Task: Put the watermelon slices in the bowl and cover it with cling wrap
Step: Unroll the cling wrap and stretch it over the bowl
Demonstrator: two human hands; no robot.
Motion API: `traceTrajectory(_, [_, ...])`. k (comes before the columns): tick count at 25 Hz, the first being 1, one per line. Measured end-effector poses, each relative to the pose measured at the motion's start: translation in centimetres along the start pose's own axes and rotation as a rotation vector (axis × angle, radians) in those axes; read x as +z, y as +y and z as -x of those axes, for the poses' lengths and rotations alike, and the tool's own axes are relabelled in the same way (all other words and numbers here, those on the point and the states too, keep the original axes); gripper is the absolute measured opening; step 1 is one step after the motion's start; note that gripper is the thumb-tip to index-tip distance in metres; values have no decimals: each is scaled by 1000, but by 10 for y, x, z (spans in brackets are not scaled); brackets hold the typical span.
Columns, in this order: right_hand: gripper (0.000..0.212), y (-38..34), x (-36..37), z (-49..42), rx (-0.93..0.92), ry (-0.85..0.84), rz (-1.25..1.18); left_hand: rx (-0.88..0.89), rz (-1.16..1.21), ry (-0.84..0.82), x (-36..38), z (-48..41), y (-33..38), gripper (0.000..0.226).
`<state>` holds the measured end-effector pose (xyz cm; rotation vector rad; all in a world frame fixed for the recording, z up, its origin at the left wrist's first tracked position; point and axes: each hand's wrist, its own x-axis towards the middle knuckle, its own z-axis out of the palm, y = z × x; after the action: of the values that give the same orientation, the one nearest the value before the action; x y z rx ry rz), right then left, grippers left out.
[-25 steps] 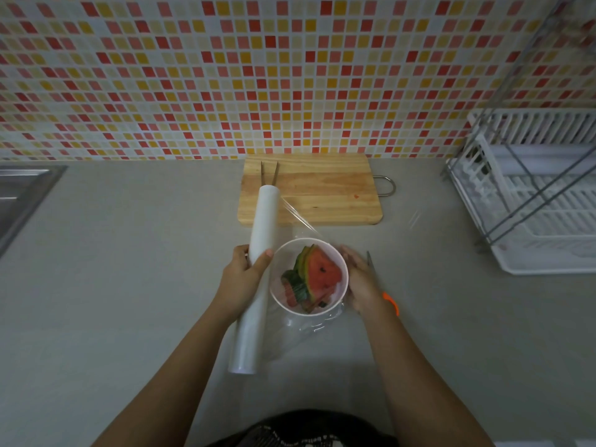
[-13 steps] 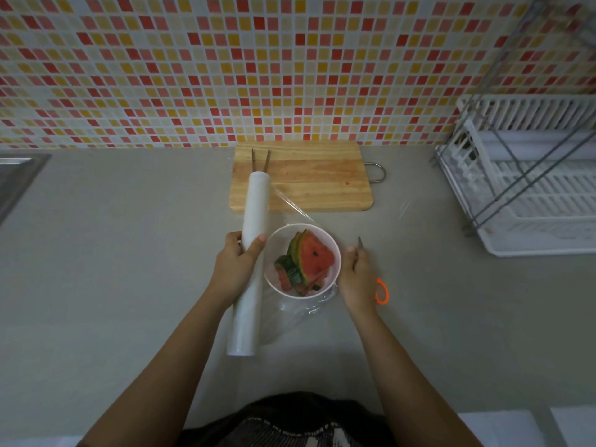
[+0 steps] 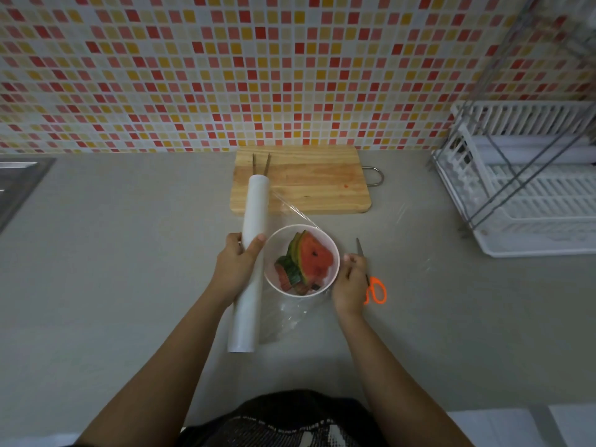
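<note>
A white bowl (image 3: 301, 226) sits on the grey counter with several watermelon slices (image 3: 314, 258) in it, red flesh and green rind showing. Just left of the bowl my left hand (image 3: 235, 266) grips a long white cling wrap roll (image 3: 254, 208). Clear film runs from the roll across the bowl's top, and a loose crumpled part of the film (image 3: 290, 314) lies in front of the bowl. My right hand (image 3: 350, 282) is curled against the bowl's right side, holding the film there.
Orange-handled scissors (image 3: 375, 290) lie just right of my right hand. A wooden cutting board (image 3: 309, 179) with metal tongs (image 3: 261, 162) on it sits behind the bowl by the tiled wall. A white dish rack (image 3: 522, 195) stands at the right, a sink (image 3: 19, 185) at the far left.
My right hand has slid slightly down the bowl's right side. The roll, the bowl and my left hand keep their places; the view has shifted a little.
</note>
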<state>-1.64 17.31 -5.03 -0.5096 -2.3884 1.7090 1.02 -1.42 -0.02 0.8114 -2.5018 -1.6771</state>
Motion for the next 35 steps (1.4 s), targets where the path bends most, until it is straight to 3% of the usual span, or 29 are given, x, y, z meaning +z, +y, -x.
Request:
traceTrajectory(3, [23,6,1,2,75,-79,86,-2,7,8,1,1,1,50])
traceTrajectory(5, [26,3,-4,-1,76,12,94,-8,6,9,1,1,1,50])
traceTrajectory(7, [22,-7,-8,-4,93,164,-197,-6,7,1,1,2,1,49])
traceTrajectory(8, [26,-13,-7,-3,129,156,-373,-7,4,-5,0,2,2,49])
traceTrajectory(10, [36,-22,0,-1,184,-9,-562,-17,-2,-14,0,2,2,50])
traceTrajectory(13, [44,-23,15,6,214,-259,-664,-10,-7,-12,1,3,3,49])
traceTrajectory(16, [61,-22,19,10,442,-241,-638,-15,4,-20,1,3,4,44])
traceTrajectory(18, [57,-19,13,3,491,-184,-560,-40,6,-25,0,1,3,42])
traceTrajectory(21, [53,-14,5,-11,280,-143,-385,-67,2,-25,-2,1,3,40])
traceTrajectory(24, [57,-8,8,-16,154,-337,-308,-97,4,-69,-3,-1,5,49])
traceTrajectory(28, [68,-9,9,-29,184,-349,-154,-129,39,-122,-8,-5,4,53])
traceTrajectory(33, [51,-29,12,-49,115,-580,-76,-199,91,-91,-4,-1,0,52])
traceTrajectory(35, [42,-27,14,-49,93,-588,-100,-207,23,-81,-4,-2,-5,50])
